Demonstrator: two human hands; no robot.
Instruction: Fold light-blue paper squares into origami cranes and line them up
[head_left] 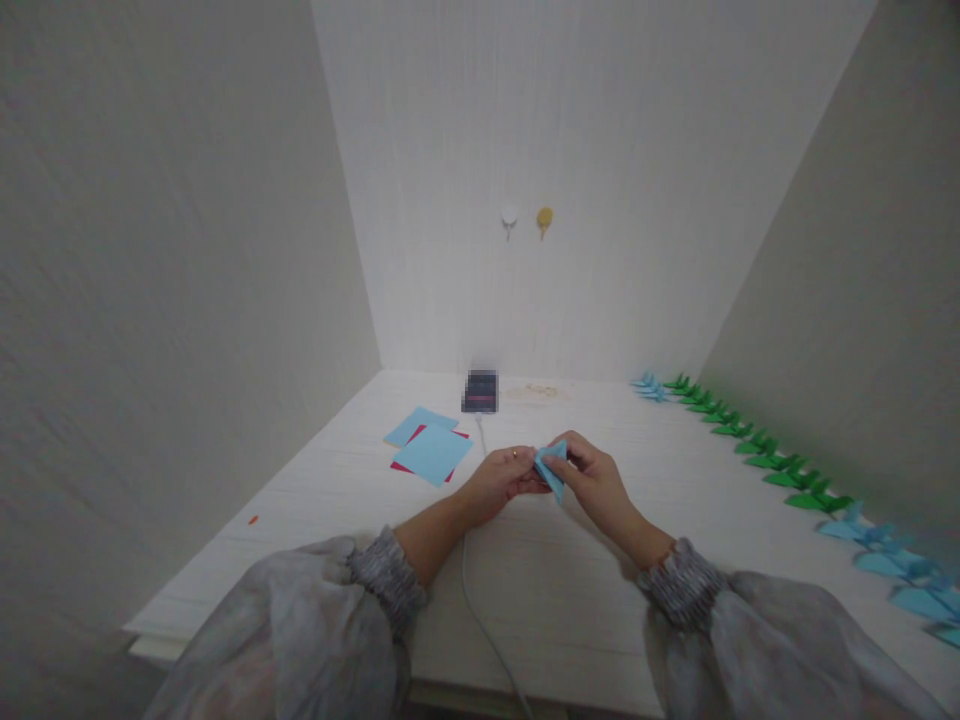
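Both hands meet over the middle of the white table around a small piece of folded light blue origami paper (553,470). My left hand (504,480) pinches its left edge, with a ring showing on one finger. My right hand (596,478) grips it from the right, the thumb lying on its face. The paper has a pointed, triangular outline; its finer folds are partly covered by fingers. Left of my hands lie square paper sheets: a light blue sheet (433,453) on a red one (401,466), overlapping another blue sheet (421,422).
A blurred dark device (480,391) stands at the back with a white cable (472,590) running to the front edge. Green folded paper cranes (780,468) and blue ones (892,562) line the right side. An orange scrap (253,520) lies left. Walls enclose the table (330,530).
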